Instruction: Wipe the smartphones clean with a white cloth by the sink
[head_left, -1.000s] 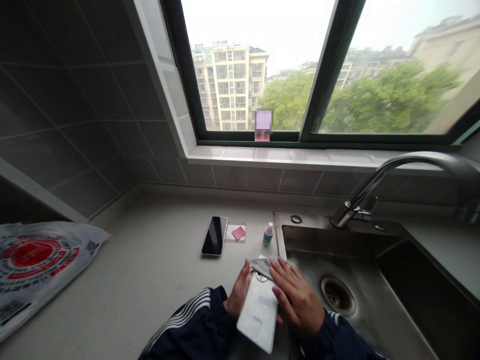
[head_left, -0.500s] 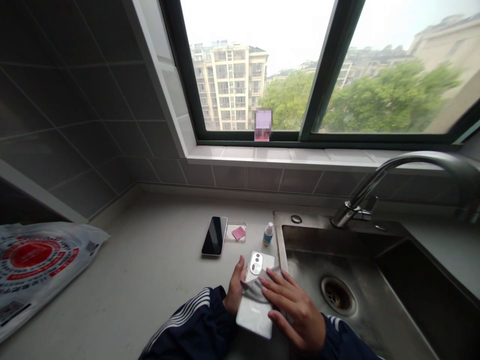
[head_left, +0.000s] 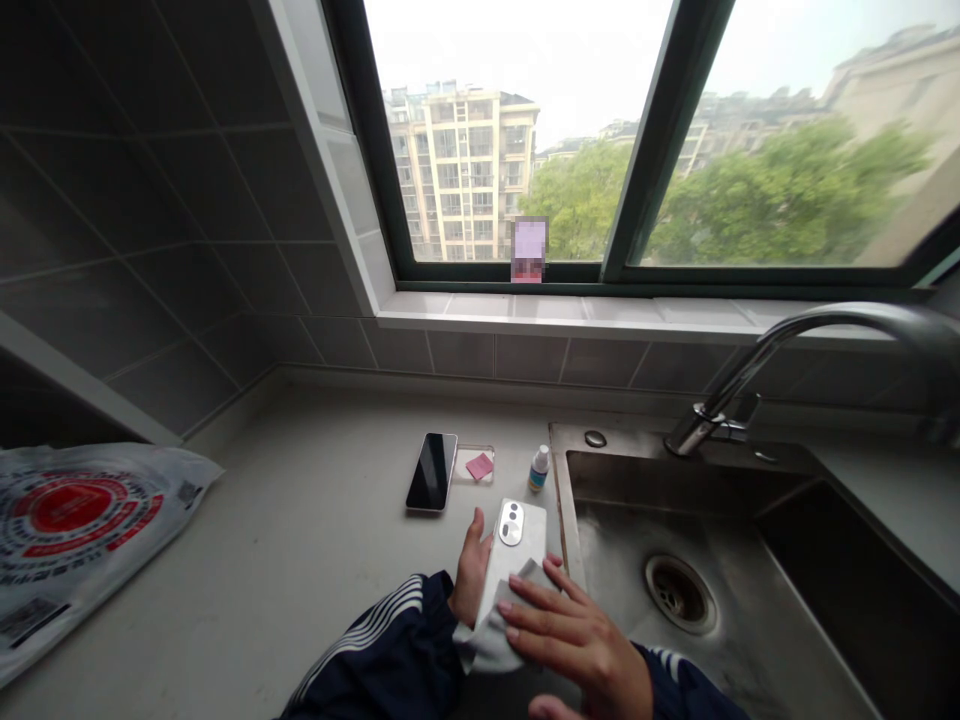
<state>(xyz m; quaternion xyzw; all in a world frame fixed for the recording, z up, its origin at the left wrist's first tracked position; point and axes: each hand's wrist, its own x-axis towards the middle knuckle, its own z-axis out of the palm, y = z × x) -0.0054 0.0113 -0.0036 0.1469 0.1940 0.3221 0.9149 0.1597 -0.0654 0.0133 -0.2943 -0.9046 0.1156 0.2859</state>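
Observation:
A white phone (head_left: 529,530) lies tilted in my left hand (head_left: 472,570), its back and camera block turned up. The left thumb runs along the phone's edge, and the other fingers are hidden beneath it. Over the phone's lower half is a grey cloth (head_left: 495,640). My right hand (head_left: 574,630) presses the cloth down against the phone's back with its fingers stretched out flat. Beyond the hands, a small spray bottle (head_left: 538,470) stands upright beside the sink edge. A second phone (head_left: 433,472), dark screen up, lies on the counter to the left.
A clear phone case (head_left: 486,450) with a pink paper piece (head_left: 479,466) sits next to the dark phone. The steel sink (head_left: 607,530) and faucet (head_left: 694,425) are on the right. At far left lies a printed plastic bag (head_left: 97,530) on the counter (head_left: 315,470).
My right hand and the cloth have slid down the white phone's back toward its lower end, baring more of the upper part. My left hand still holds the phone.

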